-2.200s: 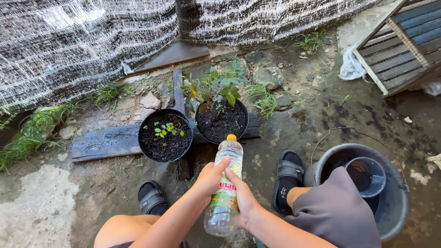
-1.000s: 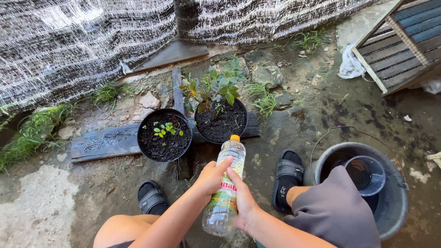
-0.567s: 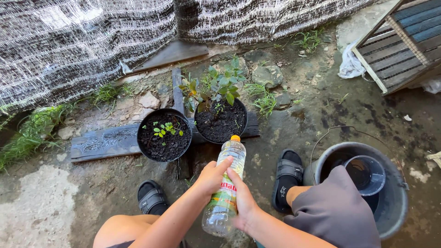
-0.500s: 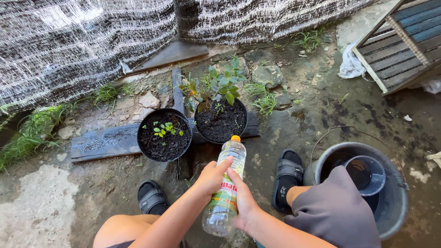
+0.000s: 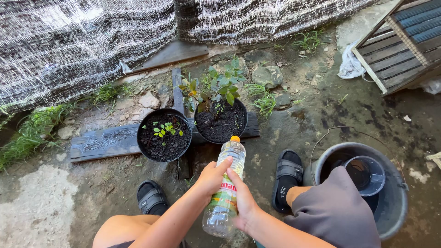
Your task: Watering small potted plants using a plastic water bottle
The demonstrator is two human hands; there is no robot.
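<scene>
Damp concrete ground (image 5: 55, 206) fills the frame, with black-and-white shade netting (image 5: 82, 41) hanging across the top and patches of grass along its foot. Low in the middle of the frame, both hands grip a clear plastic bottle (image 5: 225, 183) with an orange cap, held nearly upright with the cap tipped toward the top of the frame. The left hand (image 5: 211, 177) wraps its fingers around the bottle's left side; the right hand (image 5: 243, 200) clasps the lower right side over the label. Just above the cap sit two black pots of dark soil: the left pot (image 5: 164, 134) with small seedlings, the right pot (image 5: 221, 120) with a leafier plant, both resting on dark wooden planks (image 5: 103, 140). Black sandals (image 5: 287, 177) flank the bottle. A grey bucket (image 5: 390, 202) holding a smaller dipper sits at lower right, partly behind a grey-clad knee.
</scene>
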